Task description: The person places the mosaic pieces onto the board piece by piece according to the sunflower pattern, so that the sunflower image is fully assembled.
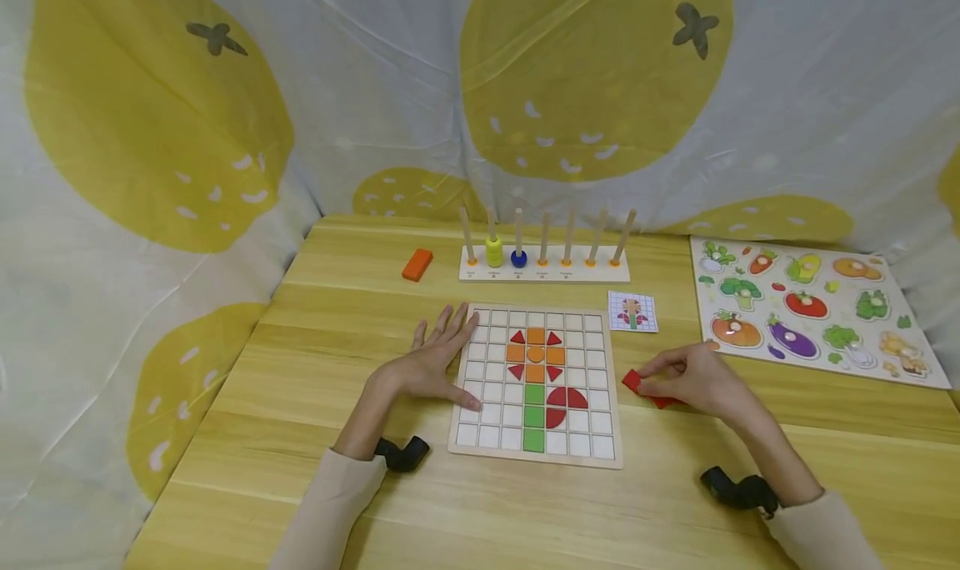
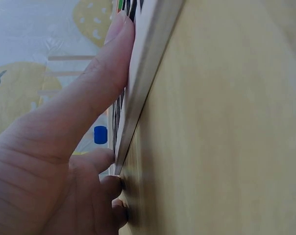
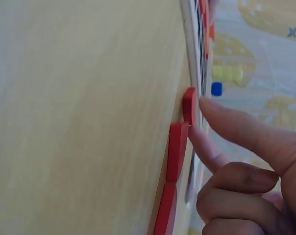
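Observation:
A square wooden grid board (image 1: 480, 457) lies flat on the table, with orange, red and green pieces forming a pattern in its cells. My left hand (image 1: 431, 366) spreads its fingers along the board's left edge, thumb resting on the board's face. In the left wrist view, the thumb lies over the rim. To the board's right, my right hand (image 1: 693, 378) pinches a red piece (image 1: 632, 380) between thumb and index finger, low at the table. Further red pieces (image 3: 176, 152) lie in line beside it in the right wrist view; the hand partly covers them in the head view.
A small pattern card (image 1: 632, 312) lies above the board's right corner. Behind stands a peg rack (image 1: 543, 276) with yellow and blue beads. An orange block (image 1: 417, 265) sits left of it, and a vegetable puzzle board (image 1: 825, 312) occupies the right back. A fruit-print cloth hangs behind.

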`<state>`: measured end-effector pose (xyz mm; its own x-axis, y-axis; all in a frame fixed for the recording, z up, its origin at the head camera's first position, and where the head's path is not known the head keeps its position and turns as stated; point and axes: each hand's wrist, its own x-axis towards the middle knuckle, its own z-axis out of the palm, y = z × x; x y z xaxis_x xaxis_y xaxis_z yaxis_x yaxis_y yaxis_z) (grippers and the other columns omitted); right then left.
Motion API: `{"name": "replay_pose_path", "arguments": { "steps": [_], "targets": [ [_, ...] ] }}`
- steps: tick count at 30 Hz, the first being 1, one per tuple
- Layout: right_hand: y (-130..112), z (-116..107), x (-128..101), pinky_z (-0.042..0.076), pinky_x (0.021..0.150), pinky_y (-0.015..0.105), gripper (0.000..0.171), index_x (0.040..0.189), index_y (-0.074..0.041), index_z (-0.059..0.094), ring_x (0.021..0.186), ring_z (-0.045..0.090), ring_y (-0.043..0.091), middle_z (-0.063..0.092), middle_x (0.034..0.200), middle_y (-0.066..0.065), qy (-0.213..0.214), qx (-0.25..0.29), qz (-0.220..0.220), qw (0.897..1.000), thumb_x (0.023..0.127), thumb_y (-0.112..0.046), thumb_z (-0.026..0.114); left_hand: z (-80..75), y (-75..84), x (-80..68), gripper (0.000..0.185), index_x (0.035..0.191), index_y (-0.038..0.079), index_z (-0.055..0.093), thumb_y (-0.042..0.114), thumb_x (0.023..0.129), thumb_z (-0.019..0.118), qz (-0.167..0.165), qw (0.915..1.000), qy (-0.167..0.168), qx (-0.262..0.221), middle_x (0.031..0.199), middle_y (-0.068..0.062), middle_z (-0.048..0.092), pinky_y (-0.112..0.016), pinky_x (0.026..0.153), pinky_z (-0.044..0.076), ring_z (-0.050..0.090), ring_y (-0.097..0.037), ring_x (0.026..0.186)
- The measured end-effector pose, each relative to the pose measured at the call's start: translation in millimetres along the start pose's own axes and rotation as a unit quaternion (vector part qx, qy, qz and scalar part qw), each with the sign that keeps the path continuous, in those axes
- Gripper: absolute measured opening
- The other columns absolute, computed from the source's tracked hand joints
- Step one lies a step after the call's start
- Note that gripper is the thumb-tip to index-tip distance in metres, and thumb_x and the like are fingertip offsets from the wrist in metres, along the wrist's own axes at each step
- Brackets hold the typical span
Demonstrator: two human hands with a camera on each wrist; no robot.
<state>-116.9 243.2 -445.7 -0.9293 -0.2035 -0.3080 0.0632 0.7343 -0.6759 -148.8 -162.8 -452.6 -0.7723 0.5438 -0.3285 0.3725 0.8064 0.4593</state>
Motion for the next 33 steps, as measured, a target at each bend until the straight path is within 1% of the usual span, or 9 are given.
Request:
{"name": "replay_pose_path", "arguments": {
  "steps": [2,3,7,11,18,21,26,30,33],
  "targets": [
    [-1.4,3.1,0.1,0.025,0.046,0.023,0.029,0.095,-0.012,0.074,0.052,0.030,0.007,0.033,0.058,-0.004,-0.003,0.010,-0.010,1.000,0.074,-0.031,0.083,0.2,0.3,0.3,0.131,0.156,0.018,-0.008,0.066,0.067,0.075,0.000,1.0000,0.000,0.002,0.162,-0.007,-0.022,-0.063,0.116,-0.010,-0.021,-0.032,0.149],
    [-2.5,4.4,0.0,0.025,0.046,0.023,0.030,0.095,-0.011,0.074,0.052,0.030,0.007,0.033,0.059,-0.004,-0.004,0.015,-0.014,1.000,0.074,-0.030,0.083,0.3,0.4,0.4,0.131,0.156,0.018,-0.008,0.066,0.067,0.075,-0.001,1.0000,0.000,0.003,0.162,-0.007,-0.022,-0.063,0.116,-0.010,-0.021,-0.032,0.149],
    [-6.0,6.9,0.5,0.026,0.045,0.022,0.026,0.098,-0.008,0.072,0.051,0.032,0.007,0.035,0.059,-0.003,-0.003,0.019,-0.023,1.000,0.076,-0.020,0.081,0.0,0.2,0.1,0.131,0.156,0.017,-0.007,0.066,0.067,0.075,0.000,1.0000,0.002,0.006,0.162,-0.008,-0.021,-0.064,0.116,-0.010,-0.020,-0.032,0.149],
    [-5.2,5.8,0.8,0.027,0.044,0.021,0.021,0.100,-0.009,0.072,0.050,0.034,0.008,0.038,0.059,-0.002,-0.002,0.007,-0.025,1.000,0.080,-0.013,0.076,-0.1,0.1,-0.4,0.131,0.156,0.017,-0.007,0.066,0.067,0.076,0.000,1.0000,0.000,0.005,0.162,-0.008,-0.021,-0.064,0.116,-0.010,-0.020,-0.033,0.149],
    [-2.5,7.2,2.0,0.027,0.044,0.022,0.026,0.100,-0.011,0.072,0.050,0.032,0.007,0.037,0.059,-0.003,-0.007,0.021,-0.027,0.999,0.077,-0.020,0.081,0.3,0.2,0.5,0.130,0.155,0.017,-0.008,0.066,0.068,0.075,-0.001,1.0000,-0.002,0.004,0.161,-0.007,-0.022,-0.064,0.116,-0.010,-0.021,-0.032,0.149],
    [-2.7,9.9,3.1,0.027,0.044,0.021,0.023,0.098,-0.010,0.072,0.049,0.032,0.006,0.035,0.058,-0.004,-0.011,0.024,-0.029,0.999,0.078,-0.017,0.080,1.0,0.1,0.7,0.130,0.155,0.018,-0.009,0.066,0.068,0.075,-0.002,1.0000,-0.003,0.003,0.161,-0.007,-0.023,-0.063,0.116,-0.010,-0.021,-0.032,0.149],
    [-4.0,12.6,3.8,0.029,0.045,0.021,0.019,0.095,-0.010,0.071,0.049,0.033,0.007,0.037,0.058,-0.003,-0.006,0.012,-0.031,0.999,0.078,-0.015,0.079,1.8,0.1,1.0,0.131,0.155,0.018,-0.009,0.067,0.067,0.075,-0.003,1.0000,-0.004,0.001,0.161,-0.006,-0.023,-0.063,0.117,-0.010,-0.021,-0.031,0.149],
    [-5.8,12.8,3.8,0.029,0.045,0.022,0.018,0.094,-0.011,0.071,0.049,0.034,0.007,0.039,0.058,-0.003,-0.001,-0.004,-0.027,1.000,0.079,-0.019,0.078,1.5,0.0,1.1,0.130,0.155,0.018,-0.009,0.067,0.068,0.074,-0.002,1.0000,-0.003,-0.001,0.161,-0.006,-0.023,-0.063,0.117,-0.010,-0.021,-0.031,0.149],
    [-9.2,14.1,4.1,0.029,0.044,0.022,0.019,0.094,-0.011,0.072,0.047,0.034,0.006,0.041,0.058,-0.004,0.009,-0.019,-0.034,0.999,0.081,-0.023,0.078,0.8,-0.1,0.8,0.131,0.155,0.018,-0.009,0.066,0.067,0.075,-0.004,1.0000,-0.003,-0.001,0.161,-0.006,-0.023,-0.063,0.116,-0.010,-0.021,-0.031,0.149]
  ]
}}
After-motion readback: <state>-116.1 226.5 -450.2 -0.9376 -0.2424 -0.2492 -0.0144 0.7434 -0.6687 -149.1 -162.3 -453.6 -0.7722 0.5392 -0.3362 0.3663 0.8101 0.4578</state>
